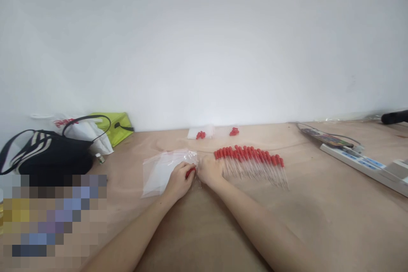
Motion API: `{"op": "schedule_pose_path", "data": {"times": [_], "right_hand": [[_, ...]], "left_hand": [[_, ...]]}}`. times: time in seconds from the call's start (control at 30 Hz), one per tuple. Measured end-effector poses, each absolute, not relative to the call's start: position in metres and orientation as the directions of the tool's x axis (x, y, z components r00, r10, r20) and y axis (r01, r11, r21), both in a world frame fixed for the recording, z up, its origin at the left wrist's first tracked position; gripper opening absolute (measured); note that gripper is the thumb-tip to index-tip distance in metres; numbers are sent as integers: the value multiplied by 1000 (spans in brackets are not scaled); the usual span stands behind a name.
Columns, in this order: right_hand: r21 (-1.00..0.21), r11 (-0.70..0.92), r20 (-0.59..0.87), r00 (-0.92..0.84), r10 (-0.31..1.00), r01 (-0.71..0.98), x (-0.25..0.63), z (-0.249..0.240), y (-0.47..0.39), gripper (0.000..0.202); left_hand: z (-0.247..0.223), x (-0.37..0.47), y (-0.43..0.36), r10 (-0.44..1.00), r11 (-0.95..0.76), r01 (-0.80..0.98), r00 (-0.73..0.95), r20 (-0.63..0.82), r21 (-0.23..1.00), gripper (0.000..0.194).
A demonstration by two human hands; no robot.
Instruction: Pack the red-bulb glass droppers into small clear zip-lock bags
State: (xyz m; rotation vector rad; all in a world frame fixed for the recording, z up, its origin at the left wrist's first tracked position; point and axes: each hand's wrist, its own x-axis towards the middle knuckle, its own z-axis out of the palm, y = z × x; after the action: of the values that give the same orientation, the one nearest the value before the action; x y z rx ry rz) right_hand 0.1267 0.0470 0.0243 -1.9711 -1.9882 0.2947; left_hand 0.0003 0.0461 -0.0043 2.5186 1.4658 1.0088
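Nearest, the left hand (pixel 178 180) pinches a red-bulbed dropper (pixel 190 172) at the mouth of a clear plastic bag (pixel 159 170) on the surface (pixel 318 221); the right hand (pixel 208 171), curled, presses the bag's edge beside it. Light, thin, probably brittle and slick: best gripped by the soft bulb. Just beyond, a row of droppers (pixel 251 161); farther back, loose red bulbs (pixel 233 131).

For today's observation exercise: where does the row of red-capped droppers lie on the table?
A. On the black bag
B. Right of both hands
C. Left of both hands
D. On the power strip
B: the row of red-capped droppers lies beside the right hand, away from the left hand.
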Motion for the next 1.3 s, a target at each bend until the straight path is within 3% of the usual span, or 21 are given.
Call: {"op": "schedule_pose_path", "data": {"times": [0.3, 0.43, 0.53, 0.6, 0.83, 0.87, 1.0, 1.07, 1.3], "right_hand": [[-360, 35, 116, 8, 993, 932, 135, 28, 37, 24], [-303, 177, 371, -55, 927, 936, 164, 18, 21, 30], [-283, 345, 589, -122, 799, 895, 197, 0, 6, 32], [-262, 482, 645, -219, 732, 836, 216, -10, -4, 32], [-275, 597, 629, -329, 704, 753, 229, -14, -14, 21], [-270, 614, 624, -351, 698, 742, 227, -13, -14, 21], [-267, 641, 638, -367, 677, 719, 221, -13, -15, 23], [-274, 644, 645, -359, 674, 714, 221, -13, -16, 24], [-307, 637, 627, -353, 694, 707, 222, -11, -18, 26]], "left_hand": [[-3, 1, 48, 749, -573, 727, 277, 602, 379, 22], [5, 4, 42, 706, -594, 693, 206, 677, 408, 27], [10, 12, 30, 684, -639, 634, 212, 698, 434, 21], [10, 19, 21, 676, -682, 563, 240, 697, 467, 13], [-3, 28, 9, 705, -702, 483, 360, 612, 524, 7], [-5, 27, 10, 708, -697, 503, 367, 604, 512, 3], [-5, 24, 12, 657, -733, 564, 447, 607, 379, 23], [-4, 24, 11, 635, -754, 561, 492, 596, 341, 21], [2, 28, 4, 638, -758, 541, 498, 588, 364, 18]]}}
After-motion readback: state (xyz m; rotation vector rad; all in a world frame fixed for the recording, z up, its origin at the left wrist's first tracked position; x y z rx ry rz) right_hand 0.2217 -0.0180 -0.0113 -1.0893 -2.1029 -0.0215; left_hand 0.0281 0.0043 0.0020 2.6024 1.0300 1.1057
